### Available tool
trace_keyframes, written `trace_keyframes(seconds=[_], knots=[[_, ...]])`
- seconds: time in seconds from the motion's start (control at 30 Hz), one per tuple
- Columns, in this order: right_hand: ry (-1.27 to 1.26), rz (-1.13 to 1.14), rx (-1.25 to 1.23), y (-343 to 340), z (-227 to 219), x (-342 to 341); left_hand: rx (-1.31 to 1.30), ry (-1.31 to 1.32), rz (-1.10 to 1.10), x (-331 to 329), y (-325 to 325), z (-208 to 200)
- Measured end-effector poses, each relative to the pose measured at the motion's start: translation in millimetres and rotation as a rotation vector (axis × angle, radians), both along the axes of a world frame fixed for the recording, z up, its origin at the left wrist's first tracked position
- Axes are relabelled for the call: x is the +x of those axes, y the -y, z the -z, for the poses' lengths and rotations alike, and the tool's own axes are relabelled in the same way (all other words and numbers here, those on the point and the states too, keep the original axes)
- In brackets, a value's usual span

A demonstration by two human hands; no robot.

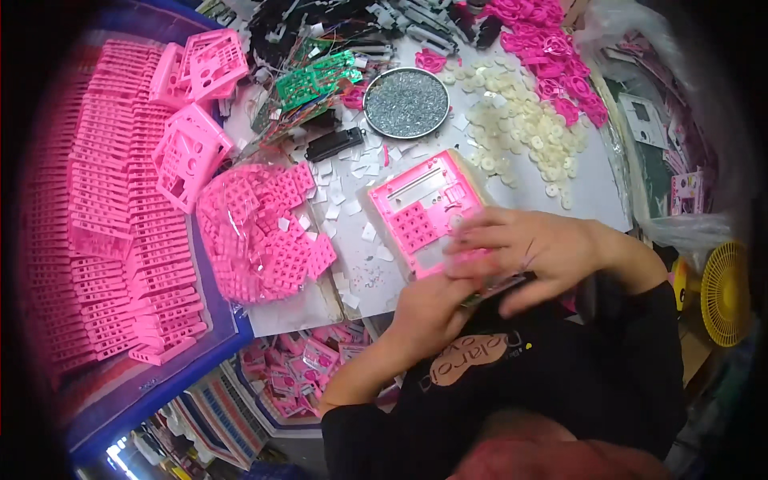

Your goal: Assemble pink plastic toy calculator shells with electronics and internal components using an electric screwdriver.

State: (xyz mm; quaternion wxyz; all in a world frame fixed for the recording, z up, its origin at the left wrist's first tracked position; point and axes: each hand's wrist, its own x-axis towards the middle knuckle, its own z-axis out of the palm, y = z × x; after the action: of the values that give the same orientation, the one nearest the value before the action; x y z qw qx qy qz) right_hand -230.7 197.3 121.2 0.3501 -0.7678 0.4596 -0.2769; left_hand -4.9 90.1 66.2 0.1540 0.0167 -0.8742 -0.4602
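A pink plastic casing (442,210) lies face down on a light pad on the table, close in front of me. Inside it are a pink keypad (412,227), a thin metal rod (416,186) and small metal parts. My right hand (532,246) reaches over the casing's near right corner, fingers stretched out and thumb apart. Below it is my left hand (436,308), at the casing's near edge, with its fingertips hidden under the right one. A thin board with a greenish edge (486,293) shows between the hands; which hand touches it is unclear.
A round tin of small screws (406,102) stands beyond the casing. Cream discs (532,132) and magenta parts (552,60) lie right of it. At left are a bag of pink keypads (264,232) and a blue crate (224,320) of stacked pink casings. Green boards (316,80) with wires lie behind.
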Motion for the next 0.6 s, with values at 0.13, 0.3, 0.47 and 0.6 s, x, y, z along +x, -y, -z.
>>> trace_keyframes(seconds=[0.13, 0.3, 0.47, 0.6], knots=[[0.258, 0.134, 0.143, 20, 34, 16, 0.552, 0.367, -0.269, 23, -12, -1], [0.263, 0.297, 0.176, 47, 68, 15, 1.152, 0.505, -0.281, 36, -12, 17], [0.212, 0.377, 0.215, 71, 80, -6, 1.177, 0.492, -0.156, 58, -19, 33], [0.223, 0.320, 0.258, 80, 79, -5, 0.442, 0.531, -0.128, 74, -8, 24]])
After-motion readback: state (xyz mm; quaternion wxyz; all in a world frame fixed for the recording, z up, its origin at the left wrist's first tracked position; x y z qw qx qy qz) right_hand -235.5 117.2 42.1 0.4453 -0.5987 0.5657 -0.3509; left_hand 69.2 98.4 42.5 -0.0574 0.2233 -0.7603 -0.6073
